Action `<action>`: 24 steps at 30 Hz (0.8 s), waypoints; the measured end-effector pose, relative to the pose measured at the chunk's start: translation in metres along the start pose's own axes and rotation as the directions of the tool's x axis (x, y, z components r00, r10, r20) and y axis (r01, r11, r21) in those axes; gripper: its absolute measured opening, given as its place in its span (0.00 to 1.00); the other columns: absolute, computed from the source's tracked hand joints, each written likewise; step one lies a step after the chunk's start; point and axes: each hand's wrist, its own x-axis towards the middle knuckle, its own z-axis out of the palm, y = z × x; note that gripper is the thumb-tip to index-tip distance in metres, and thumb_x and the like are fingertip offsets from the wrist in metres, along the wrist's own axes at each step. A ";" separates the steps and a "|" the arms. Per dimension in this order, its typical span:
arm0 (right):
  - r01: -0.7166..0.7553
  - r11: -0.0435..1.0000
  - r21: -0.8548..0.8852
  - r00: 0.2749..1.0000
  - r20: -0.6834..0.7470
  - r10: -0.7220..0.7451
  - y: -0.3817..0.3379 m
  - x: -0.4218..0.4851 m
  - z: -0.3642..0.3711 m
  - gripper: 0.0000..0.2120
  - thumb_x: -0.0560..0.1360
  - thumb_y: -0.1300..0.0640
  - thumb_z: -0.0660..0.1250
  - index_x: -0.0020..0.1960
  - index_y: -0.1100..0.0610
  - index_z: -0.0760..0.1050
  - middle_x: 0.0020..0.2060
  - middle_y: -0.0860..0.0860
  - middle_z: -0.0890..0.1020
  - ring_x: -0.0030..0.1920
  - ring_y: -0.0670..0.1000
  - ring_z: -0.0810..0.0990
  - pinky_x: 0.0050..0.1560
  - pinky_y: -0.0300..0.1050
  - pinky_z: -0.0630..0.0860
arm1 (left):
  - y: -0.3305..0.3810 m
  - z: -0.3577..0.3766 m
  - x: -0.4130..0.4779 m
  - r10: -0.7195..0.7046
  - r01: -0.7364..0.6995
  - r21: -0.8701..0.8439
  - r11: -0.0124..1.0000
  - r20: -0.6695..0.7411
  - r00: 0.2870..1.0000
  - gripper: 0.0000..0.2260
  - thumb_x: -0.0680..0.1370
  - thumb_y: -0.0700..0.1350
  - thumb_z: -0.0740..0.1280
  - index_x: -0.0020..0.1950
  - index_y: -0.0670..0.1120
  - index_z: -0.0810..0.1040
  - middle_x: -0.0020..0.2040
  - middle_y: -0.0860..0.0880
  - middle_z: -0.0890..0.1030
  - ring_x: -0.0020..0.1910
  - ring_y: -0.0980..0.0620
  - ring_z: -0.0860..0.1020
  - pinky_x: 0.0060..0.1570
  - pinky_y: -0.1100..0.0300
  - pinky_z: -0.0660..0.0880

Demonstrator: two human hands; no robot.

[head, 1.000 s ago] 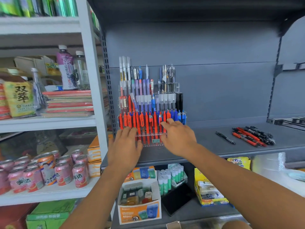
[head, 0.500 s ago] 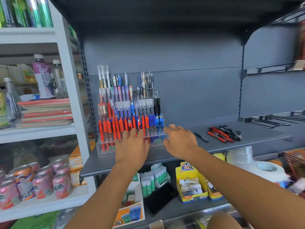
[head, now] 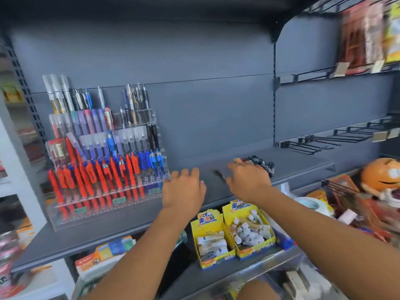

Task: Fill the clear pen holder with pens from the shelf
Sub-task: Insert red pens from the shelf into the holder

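From the head camera, the clear pen holder stands at the left end of the grey shelf, a stepped rack with its rows packed with pens: red ones in front, blue ones at the right, pale and clear ones higher up. The left hand hovers over the shelf just beside the holder's right edge, fingers straight and slightly spread, holding nothing; whether the fingertips touch the rack cannot be told. The right hand reaches further right, fingers spread and empty, its fingertips at a blurred heap of loose pens lying on the shelf, which it partly hides. One black pen lies alone between the two hands. On the shelf below sit two yellow boxes of small white items
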 end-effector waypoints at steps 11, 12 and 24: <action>-0.069 0.990 -0.126 0.997 0.033 0.074 0.070 0.044 0.017 0.16 0.81 0.49 0.54 0.60 0.55 0.75 0.62 0.52 0.73 0.65 0.57 0.69 0.62 0.53 0.68 | 0.064 0.035 0.058 0.064 -0.063 -0.055 0.997 0.021 0.998 0.14 0.82 0.51 0.54 0.61 0.47 0.74 0.57 0.47 0.80 0.58 0.43 0.75 0.50 0.52 0.70; -0.070 0.988 -0.137 0.996 0.043 0.076 0.071 0.048 0.019 0.16 0.81 0.49 0.54 0.60 0.55 0.75 0.63 0.52 0.73 0.66 0.57 0.68 0.62 0.53 0.67 | 0.066 0.038 0.061 0.062 -0.061 -0.060 0.996 0.024 0.998 0.14 0.82 0.51 0.54 0.61 0.47 0.74 0.57 0.47 0.80 0.58 0.43 0.75 0.50 0.52 0.70; -0.062 0.978 -0.198 0.987 0.131 0.089 0.074 0.083 0.030 0.21 0.82 0.44 0.54 0.65 0.57 0.73 0.66 0.54 0.74 0.70 0.56 0.66 0.65 0.53 0.64 | 0.070 0.063 0.087 0.045 -0.039 -0.127 0.991 0.042 0.998 0.14 0.82 0.52 0.55 0.59 0.47 0.75 0.56 0.47 0.80 0.57 0.44 0.76 0.49 0.52 0.72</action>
